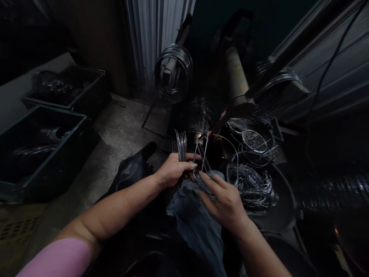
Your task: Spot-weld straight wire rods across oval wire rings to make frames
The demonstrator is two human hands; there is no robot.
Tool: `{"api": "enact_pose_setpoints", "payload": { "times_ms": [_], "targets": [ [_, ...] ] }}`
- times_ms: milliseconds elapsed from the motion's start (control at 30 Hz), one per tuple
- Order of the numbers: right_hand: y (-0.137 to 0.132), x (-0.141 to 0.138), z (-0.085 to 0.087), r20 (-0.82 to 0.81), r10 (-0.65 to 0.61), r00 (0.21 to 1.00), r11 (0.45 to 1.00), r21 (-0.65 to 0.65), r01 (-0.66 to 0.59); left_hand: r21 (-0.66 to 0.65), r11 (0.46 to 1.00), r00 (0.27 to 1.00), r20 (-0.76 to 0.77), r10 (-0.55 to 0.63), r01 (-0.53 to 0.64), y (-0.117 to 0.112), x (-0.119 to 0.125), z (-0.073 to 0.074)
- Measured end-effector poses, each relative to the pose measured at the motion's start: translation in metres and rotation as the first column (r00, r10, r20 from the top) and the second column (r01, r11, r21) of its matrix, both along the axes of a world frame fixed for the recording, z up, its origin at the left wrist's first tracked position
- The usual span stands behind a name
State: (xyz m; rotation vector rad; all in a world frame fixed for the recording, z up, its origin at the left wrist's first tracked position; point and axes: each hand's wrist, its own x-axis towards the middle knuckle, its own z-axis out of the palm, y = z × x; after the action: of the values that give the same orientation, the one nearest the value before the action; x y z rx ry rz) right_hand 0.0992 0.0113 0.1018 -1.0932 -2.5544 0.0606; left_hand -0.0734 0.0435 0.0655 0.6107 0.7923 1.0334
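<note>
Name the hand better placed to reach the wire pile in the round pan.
Right, likely: the right hand is open, beside the wire pile, while the left hand grips a bundle of wire rings.

A wire-working workshop is indicated. It is shown by wire coils (173, 49) racked on a stand, crates (54, 111) of wire pieces, a corrugated metal wall (144, 38) and a concrete floor (121, 130).

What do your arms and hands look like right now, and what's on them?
Your left hand and right hand are bare, with no gloves. The left forearm is bare down to a pink sleeve; the right forearm is bare too, its sleeve out of view. No cables or markings show.
</note>
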Motion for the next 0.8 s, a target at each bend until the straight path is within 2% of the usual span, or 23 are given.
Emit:
{"api": "enact_pose_setpoints", "payload": {
  "times_ms": [67, 167, 267, 467, 600, 800],
  "targets": [
    [-0.006, 0.005, 0.008, 0.027, 0.04, 0.999, 0.999, 0.012, -0.04, 0.014, 1.0, 0.999, -0.033, 0.001, 0.0, -0.006, -0.009, -0.005],
    [-0.014, 0.01, 0.015, 0.151, 0.081, 0.985, 0.994, -0.083, -0.069, 0.002, 1.0, 0.996, -0.092, 0.015, -0.015, -0.018, -0.025, -0.013],
    [-0.017, 0.009, 0.009, 0.213, 0.096, 0.972, 0.989, -0.13, -0.069, -0.027, 0.999, 0.99, -0.138, 0.022, -0.026, -0.032, -0.041, -0.018],
    [-0.016, -0.002, -0.006, 0.284, 0.14, 0.949, 0.989, -0.091, -0.119, -0.036, 0.998, 0.988, -0.147, 0.043, -0.048, -0.052, -0.059, -0.019],
    [-0.012, -0.003, -0.006, 0.312, 0.178, 0.933, 0.983, -0.099, -0.154, -0.003, 0.999, 0.987, -0.154, 0.043, -0.044, -0.052, -0.065, -0.018],
    [-0.005, 0.0, -0.005, 0.32, 0.158, 0.934, 0.987, -0.059, -0.147, 0.018, 1.0, 0.987, -0.16, 0.008, -0.006, -0.042, -0.066, -0.016]
  ]
}}
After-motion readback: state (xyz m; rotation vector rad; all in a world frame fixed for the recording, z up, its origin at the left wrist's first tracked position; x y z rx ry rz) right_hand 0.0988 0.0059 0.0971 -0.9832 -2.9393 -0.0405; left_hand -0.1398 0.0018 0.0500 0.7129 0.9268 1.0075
